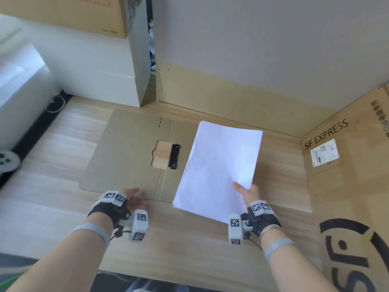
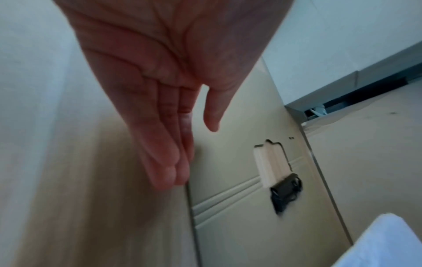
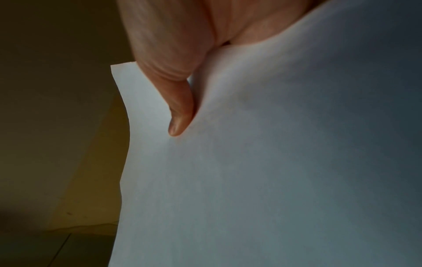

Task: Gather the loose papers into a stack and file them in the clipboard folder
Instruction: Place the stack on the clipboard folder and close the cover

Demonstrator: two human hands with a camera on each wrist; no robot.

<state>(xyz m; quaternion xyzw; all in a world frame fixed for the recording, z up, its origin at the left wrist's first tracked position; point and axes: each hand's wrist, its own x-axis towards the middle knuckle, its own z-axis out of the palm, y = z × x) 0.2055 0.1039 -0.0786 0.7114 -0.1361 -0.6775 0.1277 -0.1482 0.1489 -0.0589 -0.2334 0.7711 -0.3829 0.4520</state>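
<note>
Both hands work over a pale wood-grain table [image 1: 63, 131], hemmed in by boxes: a large grey-and-tan carton [image 1: 263, 60] stands beyond the fingertips of both hands, a cardboard box printed "SF EXPRESS" [image 1: 345, 165] rises just outside the right hand, and a white box [image 1: 101, 70] with a brown carton [image 1: 69, 13] on top stands past the left hand, farther out and to its outer side. One clipboard folder [image 1: 126, 152], khaki card with ribbed creases down its spine, lies opened flat ahead of the left hand; a single black metal clip [image 1: 175, 156] with a light wooden grip [image 1: 161, 154] sits at the spine, between the two hands and ahead of them. The left hand [image 1: 134, 200] is flat and relaxed, fingers [image 2: 169, 162] straight and together with the thumb apart, its fingertips at the folder's near edge; it holds nothing. The right hand [image 1: 247, 192] pinches one stack of white papers [image 1: 221, 165] at its near right corner, thumb [image 3: 180, 108] on top and the other fingers hidden underneath. The sheets are blank, roughly squared with slightly staggered edges, and the stack extends forward from the right hand over the folder's right panel, its near end jutting past the folder's edge toward the wrist. Whether the far end touches the panel cannot be told.
</note>
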